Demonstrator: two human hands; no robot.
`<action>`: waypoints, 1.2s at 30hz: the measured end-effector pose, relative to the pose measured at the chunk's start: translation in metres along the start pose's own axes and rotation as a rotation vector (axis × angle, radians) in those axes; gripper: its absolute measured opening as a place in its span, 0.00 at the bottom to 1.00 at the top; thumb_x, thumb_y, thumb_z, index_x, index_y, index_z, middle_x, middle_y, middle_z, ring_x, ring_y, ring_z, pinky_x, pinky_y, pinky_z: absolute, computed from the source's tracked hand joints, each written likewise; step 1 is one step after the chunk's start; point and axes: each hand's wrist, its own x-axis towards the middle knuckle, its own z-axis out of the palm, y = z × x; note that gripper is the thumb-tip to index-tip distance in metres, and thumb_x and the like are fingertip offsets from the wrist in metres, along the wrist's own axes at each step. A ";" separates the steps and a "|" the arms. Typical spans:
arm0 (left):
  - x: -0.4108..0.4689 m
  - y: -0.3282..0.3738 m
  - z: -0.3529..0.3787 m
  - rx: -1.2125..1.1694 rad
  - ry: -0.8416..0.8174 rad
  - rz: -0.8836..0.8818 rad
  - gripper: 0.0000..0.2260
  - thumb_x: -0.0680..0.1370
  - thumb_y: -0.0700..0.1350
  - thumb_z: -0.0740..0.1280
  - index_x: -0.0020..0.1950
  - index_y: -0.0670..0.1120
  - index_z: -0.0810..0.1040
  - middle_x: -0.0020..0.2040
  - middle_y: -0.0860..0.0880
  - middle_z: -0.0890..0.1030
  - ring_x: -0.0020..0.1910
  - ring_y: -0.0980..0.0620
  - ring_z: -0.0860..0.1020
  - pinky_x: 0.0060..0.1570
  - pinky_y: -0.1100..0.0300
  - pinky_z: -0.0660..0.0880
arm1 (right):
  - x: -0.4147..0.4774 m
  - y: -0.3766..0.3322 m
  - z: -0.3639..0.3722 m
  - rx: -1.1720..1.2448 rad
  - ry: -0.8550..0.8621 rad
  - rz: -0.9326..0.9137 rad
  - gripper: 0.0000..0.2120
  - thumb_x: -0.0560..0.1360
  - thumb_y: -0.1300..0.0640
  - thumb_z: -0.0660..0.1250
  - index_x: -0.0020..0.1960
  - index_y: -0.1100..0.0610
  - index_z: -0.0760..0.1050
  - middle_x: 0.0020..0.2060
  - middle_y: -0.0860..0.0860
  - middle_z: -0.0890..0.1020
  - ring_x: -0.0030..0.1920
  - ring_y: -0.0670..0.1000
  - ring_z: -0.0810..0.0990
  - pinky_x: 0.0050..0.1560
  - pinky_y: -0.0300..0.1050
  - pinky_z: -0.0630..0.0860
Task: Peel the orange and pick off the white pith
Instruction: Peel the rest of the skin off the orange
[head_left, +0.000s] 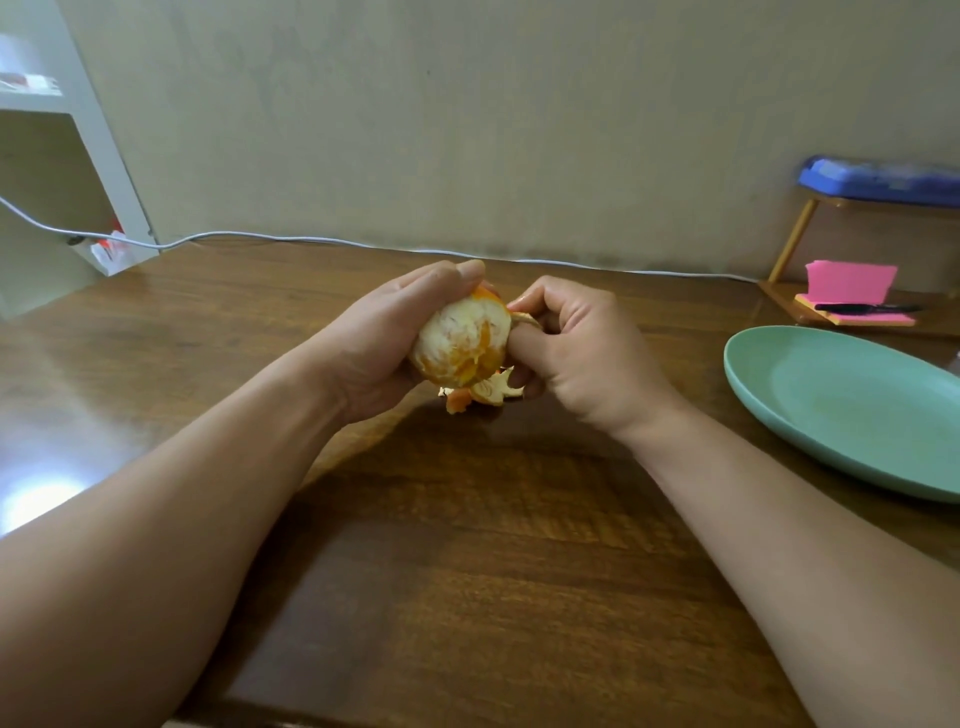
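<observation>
**Half-peeled orange held between both hands**

Our left hand (384, 343) curls round the partly peeled round orange (462, 340) and holds it over the brown wooden table (467, 571). The side facing us is mostly white pith with patches of bare flesh. Our right hand (576, 348), fingers curled, pinches a strip of orange peel (522, 318) at the fruit's right side. A ragged flap of torn peel (488, 389) hangs beneath. A pale green oval plate (841, 415) sits well to the right, with a pink sticky-note pad (849, 283) and black pen (862, 308) beyond it.
</observation>
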 end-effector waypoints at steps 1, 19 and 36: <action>0.000 0.000 0.000 -0.009 -0.002 0.003 0.15 0.81 0.55 0.68 0.57 0.44 0.80 0.49 0.43 0.83 0.46 0.46 0.84 0.43 0.54 0.82 | 0.001 0.000 0.001 0.021 0.003 0.009 0.05 0.79 0.61 0.74 0.47 0.56 0.79 0.34 0.53 0.84 0.32 0.52 0.83 0.31 0.48 0.79; 0.006 -0.005 0.024 -0.563 0.200 -0.025 0.17 0.82 0.56 0.66 0.50 0.41 0.81 0.45 0.43 0.84 0.43 0.46 0.84 0.50 0.52 0.83 | 0.006 -0.010 0.022 0.735 0.271 0.330 0.09 0.80 0.67 0.63 0.47 0.56 0.79 0.31 0.52 0.78 0.27 0.45 0.72 0.25 0.36 0.68; 0.013 -0.003 -0.016 -0.664 0.398 -0.065 0.23 0.79 0.57 0.73 0.67 0.45 0.78 0.56 0.41 0.83 0.52 0.41 0.83 0.51 0.46 0.83 | -0.005 0.002 -0.005 -0.159 -0.216 0.121 0.09 0.86 0.52 0.66 0.58 0.49 0.86 0.43 0.37 0.87 0.44 0.36 0.84 0.48 0.35 0.77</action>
